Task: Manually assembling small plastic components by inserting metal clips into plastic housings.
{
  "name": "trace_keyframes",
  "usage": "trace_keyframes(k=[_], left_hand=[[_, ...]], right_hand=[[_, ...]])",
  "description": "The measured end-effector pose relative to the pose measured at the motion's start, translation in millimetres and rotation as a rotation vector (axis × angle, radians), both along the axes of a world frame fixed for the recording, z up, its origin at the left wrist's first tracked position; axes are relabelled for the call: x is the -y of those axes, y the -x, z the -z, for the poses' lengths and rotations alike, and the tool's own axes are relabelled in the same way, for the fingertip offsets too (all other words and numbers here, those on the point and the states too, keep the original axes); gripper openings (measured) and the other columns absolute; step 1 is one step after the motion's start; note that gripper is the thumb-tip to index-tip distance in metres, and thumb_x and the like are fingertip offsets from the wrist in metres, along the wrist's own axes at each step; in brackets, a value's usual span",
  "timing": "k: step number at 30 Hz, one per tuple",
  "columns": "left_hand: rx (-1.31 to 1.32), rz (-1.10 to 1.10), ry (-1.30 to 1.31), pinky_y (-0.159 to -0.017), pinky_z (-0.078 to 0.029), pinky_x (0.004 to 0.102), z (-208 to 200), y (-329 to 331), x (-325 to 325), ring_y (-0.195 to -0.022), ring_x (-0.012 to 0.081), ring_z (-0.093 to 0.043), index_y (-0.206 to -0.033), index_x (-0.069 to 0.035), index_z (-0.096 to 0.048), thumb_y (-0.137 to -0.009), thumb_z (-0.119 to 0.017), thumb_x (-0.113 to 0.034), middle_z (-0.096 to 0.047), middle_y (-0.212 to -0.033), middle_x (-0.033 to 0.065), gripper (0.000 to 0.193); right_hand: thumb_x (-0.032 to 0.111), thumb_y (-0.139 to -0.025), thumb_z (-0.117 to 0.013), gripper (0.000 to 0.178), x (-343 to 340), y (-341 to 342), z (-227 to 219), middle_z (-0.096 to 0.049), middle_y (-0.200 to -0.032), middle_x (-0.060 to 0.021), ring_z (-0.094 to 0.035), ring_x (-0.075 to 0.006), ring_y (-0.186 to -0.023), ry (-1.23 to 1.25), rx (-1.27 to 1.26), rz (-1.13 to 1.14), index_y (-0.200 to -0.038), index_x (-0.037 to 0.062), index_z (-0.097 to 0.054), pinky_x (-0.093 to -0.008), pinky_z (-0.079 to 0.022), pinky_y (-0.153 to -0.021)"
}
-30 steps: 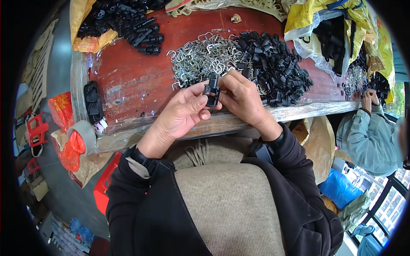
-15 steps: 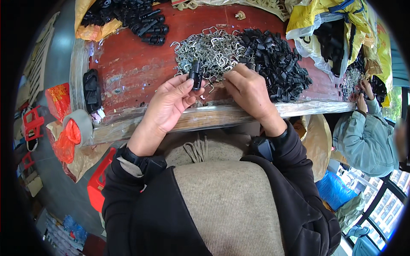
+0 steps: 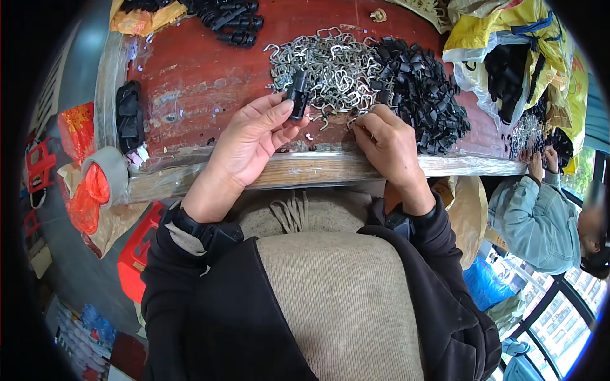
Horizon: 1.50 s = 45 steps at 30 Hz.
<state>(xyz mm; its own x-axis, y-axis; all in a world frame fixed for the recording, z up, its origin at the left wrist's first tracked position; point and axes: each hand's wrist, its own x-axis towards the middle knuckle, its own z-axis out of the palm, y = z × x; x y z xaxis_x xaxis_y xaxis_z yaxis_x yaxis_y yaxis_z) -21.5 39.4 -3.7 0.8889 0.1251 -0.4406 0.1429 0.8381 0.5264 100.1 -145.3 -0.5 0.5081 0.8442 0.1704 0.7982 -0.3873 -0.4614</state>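
Upright between the thumb and fingers of my left hand (image 3: pixel 248 140) is a black cylindrical plastic fitting (image 3: pixel 297 95), held above the near part of the red table (image 3: pixel 203 82). My right hand (image 3: pixel 389 143) is closed in a pinch near the table's front edge, its fingertips low beside the heap of bent metal wire clips (image 3: pixel 330 66). Whatever lies in that pinch is too small to make out. Just beyond the right hand spreads a pile of small black plastic pieces (image 3: pixel 422 95).
More black fittings (image 3: pixel 238 25) lie at the far left. A black object (image 3: pixel 130 117) rests by the left edge, above a tape roll (image 3: pixel 105 174). Yellow sacks (image 3: pixel 502 32) stand at the far right. Beside them a co-worker in a light-blue jacket (image 3: pixel 540 216) handles small parts.
The view has shifted slightly, moving the table's contents in the picture. My right hand is still pinched, now a little farther from the fitting. My left hand keeps hold of the fitting.
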Motion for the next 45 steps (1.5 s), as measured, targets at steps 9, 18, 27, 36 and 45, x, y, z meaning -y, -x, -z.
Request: trace_keyframes(k=[9,18,27,36,45], left_hand=[[-0.004,-0.002,0.004,-0.067,-0.048,0.02,-1.0,5.2,7.3,-0.079,0.0135,-0.058,-0.097,0.002,-0.053,-0.081,-0.055,-0.011,-0.059,-0.089,0.0085,0.021],[-0.006,0.069,-0.004,-0.068,-0.049,0.0217,1.1,3.0,6.4,-0.08,0.0162,-0.058,-0.102,0.001,-0.05,-0.083,-0.052,-0.013,-0.057,-0.094,0.0119,0.024],[-0.03,0.176,0.02,-0.071,-0.049,0.0241,-6.6,4.2,27.3,-0.083,0.0139,-0.056,-0.108,0.002,-0.049,-0.085,-0.049,-0.014,-0.056,-0.095,0.0073,0.028],[-0.048,0.295,-0.064,-0.074,-0.048,0.0262,-8.7,6.6,34.2,-0.083,0.0119,-0.056,-0.107,0.0,-0.051,-0.084,-0.049,-0.014,-0.057,-0.095,0.0059,0.026],[-0.004,0.379,-0.141,-0.073,-0.046,0.0241,-15.9,8.3,36.5,-0.084,0.0142,-0.057,-0.106,0.0,-0.051,-0.084,-0.051,-0.015,-0.057,-0.096,0.0063,0.027]], right_hand=[[0.006,-0.068,-0.059,0.007,-11.4,0.8,8.2,-0.05,-0.07,-0.0089,-0.053,-0.0269,-0.06,0.024,0.061,0.042,-0.073,0.0045,-0.055,-0.033,-0.043,-0.052],[0.006,-0.07,-0.055,0.008,-13.6,1.9,1.7,-0.047,-0.066,-0.0112,-0.054,-0.0279,-0.057,-0.055,-0.004,0.051,-0.066,0.0024,-0.048,-0.0349,-0.043,-0.049],[0.002,-0.067,-0.059,0.01,-16.1,26.1,-29.1,-0.048,-0.067,-0.0087,-0.053,-0.0249,-0.056,-0.27,-0.247,-0.079,-0.073,0.0022,-0.052,-0.0313,-0.043,-0.049],[0.007,-0.066,-0.06,0.011,-7.3,32.0,-28.2,-0.046,-0.068,-0.0075,-0.053,-0.0243,-0.057,-0.208,-0.103,-0.14,-0.071,0.0048,-0.051,-0.033,-0.042,-0.047],[0.003,-0.064,-0.059,0.006,-3.9,35.1,-33.0,-0.05,-0.067,-0.0073,-0.054,-0.0259,-0.058,-0.21,-0.248,-0.124,-0.068,0.0041,-0.055,-0.0323,-0.043,-0.049]])
